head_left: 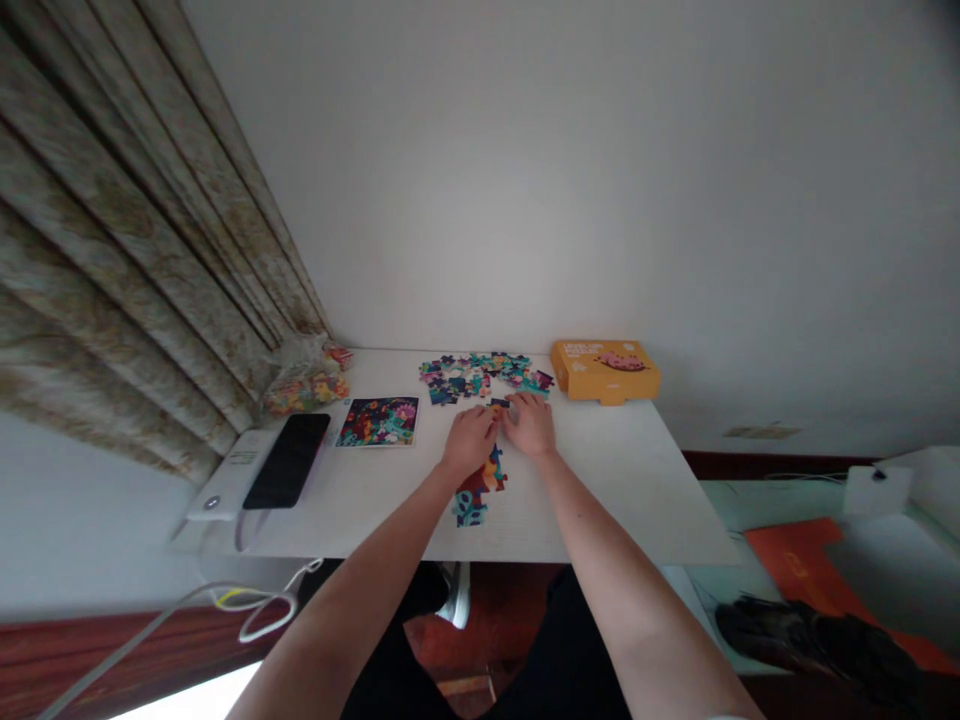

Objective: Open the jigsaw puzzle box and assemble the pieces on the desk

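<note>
My left hand [471, 438] and my right hand [531, 426] meet over the middle of the white table. Their bent fingers close on a small jigsaw puzzle piece [499, 403] between them, largely covered by the fingertips. Below my left hand lies a joined strip of puzzle [484, 482], orange, dark red and teal, running down toward the table's front edge. The hand hides its upper part. Behind both hands, loose puzzle pieces [480, 372] spread in a scattered pile. Left of them lies a square reference picture [379, 421] with a dark, colourful print.
An orange puzzle box [606, 371] stands at the back right. On the left are a black phone [288, 461], a white box [232, 475] and a clear bag of pieces [307, 388] by the curtain [127, 200]. A white cable [262, 603] hangs off the left front.
</note>
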`<action>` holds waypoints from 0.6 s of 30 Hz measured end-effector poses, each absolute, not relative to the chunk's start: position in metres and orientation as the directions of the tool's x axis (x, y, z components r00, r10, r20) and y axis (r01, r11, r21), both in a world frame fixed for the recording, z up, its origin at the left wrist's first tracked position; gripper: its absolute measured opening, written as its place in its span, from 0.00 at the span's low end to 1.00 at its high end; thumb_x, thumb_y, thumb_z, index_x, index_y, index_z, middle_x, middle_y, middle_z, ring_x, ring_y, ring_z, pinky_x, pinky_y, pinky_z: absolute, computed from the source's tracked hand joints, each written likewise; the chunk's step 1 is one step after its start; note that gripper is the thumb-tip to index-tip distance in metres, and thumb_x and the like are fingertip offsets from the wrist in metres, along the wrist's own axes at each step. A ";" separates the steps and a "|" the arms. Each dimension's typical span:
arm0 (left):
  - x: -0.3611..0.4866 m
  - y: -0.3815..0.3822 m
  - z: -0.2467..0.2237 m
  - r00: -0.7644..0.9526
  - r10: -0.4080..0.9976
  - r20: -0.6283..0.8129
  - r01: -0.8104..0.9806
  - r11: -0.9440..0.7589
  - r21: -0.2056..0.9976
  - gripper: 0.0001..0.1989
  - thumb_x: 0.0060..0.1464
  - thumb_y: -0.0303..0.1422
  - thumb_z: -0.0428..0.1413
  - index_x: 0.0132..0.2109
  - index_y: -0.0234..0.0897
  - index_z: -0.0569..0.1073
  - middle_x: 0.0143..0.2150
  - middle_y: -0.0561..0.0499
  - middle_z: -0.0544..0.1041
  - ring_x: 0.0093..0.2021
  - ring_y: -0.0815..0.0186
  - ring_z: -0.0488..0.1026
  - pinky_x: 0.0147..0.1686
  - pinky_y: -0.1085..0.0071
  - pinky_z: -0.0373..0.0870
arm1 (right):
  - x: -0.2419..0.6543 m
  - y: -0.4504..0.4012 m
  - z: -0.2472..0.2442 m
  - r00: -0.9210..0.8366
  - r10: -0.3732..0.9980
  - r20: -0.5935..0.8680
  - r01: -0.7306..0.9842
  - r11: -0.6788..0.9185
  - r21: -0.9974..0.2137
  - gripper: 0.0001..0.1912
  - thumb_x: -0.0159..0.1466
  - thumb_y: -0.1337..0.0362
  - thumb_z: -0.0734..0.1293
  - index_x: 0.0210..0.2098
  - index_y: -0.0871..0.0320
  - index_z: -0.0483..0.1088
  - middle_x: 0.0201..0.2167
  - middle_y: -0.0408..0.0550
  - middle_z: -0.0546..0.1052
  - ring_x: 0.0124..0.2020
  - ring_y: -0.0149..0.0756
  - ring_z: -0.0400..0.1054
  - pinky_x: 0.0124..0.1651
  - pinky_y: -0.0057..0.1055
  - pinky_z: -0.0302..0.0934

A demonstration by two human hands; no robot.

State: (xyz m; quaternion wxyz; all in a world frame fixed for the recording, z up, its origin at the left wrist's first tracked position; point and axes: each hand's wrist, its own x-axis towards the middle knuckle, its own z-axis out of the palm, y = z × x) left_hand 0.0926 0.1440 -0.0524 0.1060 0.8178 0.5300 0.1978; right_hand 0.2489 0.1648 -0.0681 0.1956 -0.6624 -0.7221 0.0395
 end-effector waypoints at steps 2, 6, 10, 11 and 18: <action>0.076 0.120 -0.062 0.399 0.887 0.234 0.797 -0.462 0.390 0.12 0.68 0.33 0.51 0.51 0.40 0.78 0.54 0.45 0.79 0.56 0.59 0.74 0.61 0.61 0.67 | 0.249 0.164 -0.068 -0.092 0.970 0.226 0.939 0.160 -0.304 0.22 0.72 0.52 0.60 0.57 0.54 0.75 0.57 0.53 0.77 0.58 0.49 0.64 0.57 0.42 0.57; 0.036 0.093 -0.070 0.523 0.837 0.158 0.778 -0.545 0.313 0.22 0.67 0.43 0.54 0.64 0.43 0.72 0.69 0.44 0.68 0.70 0.55 0.63 0.72 0.50 0.52 | 0.249 0.163 -0.067 -0.144 0.968 0.207 0.934 0.202 -0.294 0.21 0.72 0.51 0.60 0.58 0.51 0.75 0.58 0.48 0.78 0.57 0.48 0.65 0.56 0.41 0.57; 0.008 0.088 -0.068 0.629 0.775 0.069 0.734 -0.620 0.277 0.26 0.69 0.46 0.51 0.69 0.45 0.67 0.73 0.44 0.63 0.73 0.57 0.58 0.74 0.50 0.46 | 0.250 0.164 -0.068 -0.129 0.969 0.211 0.930 0.192 -0.314 0.19 0.71 0.55 0.62 0.57 0.52 0.74 0.57 0.50 0.78 0.57 0.47 0.65 0.56 0.40 0.57; 0.005 0.087 -0.067 0.634 0.770 0.073 0.729 -0.627 0.275 0.26 0.69 0.46 0.50 0.69 0.44 0.67 0.73 0.44 0.63 0.73 0.58 0.58 0.74 0.50 0.46 | 0.250 0.164 -0.068 -0.129 0.968 0.213 0.927 0.194 -0.320 0.18 0.71 0.56 0.63 0.57 0.52 0.75 0.56 0.50 0.78 0.57 0.47 0.66 0.56 0.40 0.58; 0.008 0.083 -0.065 0.498 0.856 0.138 0.809 -0.516 0.283 0.25 0.70 0.45 0.49 0.68 0.41 0.68 0.72 0.42 0.65 0.73 0.56 0.59 0.74 0.48 0.48 | 0.252 0.163 -0.076 -0.169 0.954 0.246 0.894 0.254 -0.370 0.18 0.68 0.59 0.67 0.55 0.53 0.75 0.53 0.50 0.79 0.57 0.46 0.67 0.59 0.40 0.58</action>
